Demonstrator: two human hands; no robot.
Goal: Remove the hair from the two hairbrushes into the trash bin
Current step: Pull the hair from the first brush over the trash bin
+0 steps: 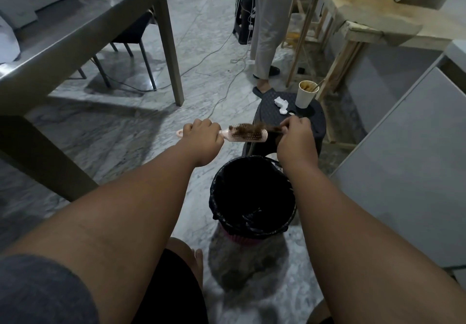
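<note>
My left hand (203, 136) grips the handle of a pink hairbrush (248, 136), held level above the floor, bristles facing me. A clump of brown hair (248, 129) sits in the bristles and stretches right to my right hand (296, 134), whose fingers pinch its end just past the brush's tip. The trash bin (253, 195), lined with a black bag, stands open on the floor below and slightly nearer me than the brush. I see no second hairbrush.
A dark plastic stool (306, 119) behind the bin carries a paper cup (306, 94) and crumpled white tissue (281, 104). A person (267, 28) stands beyond it. A grey table (83, 34) is on the left, a wooden bench (373, 18) and white cabinet (403, 162) on the right. Cables cross the marble floor.
</note>
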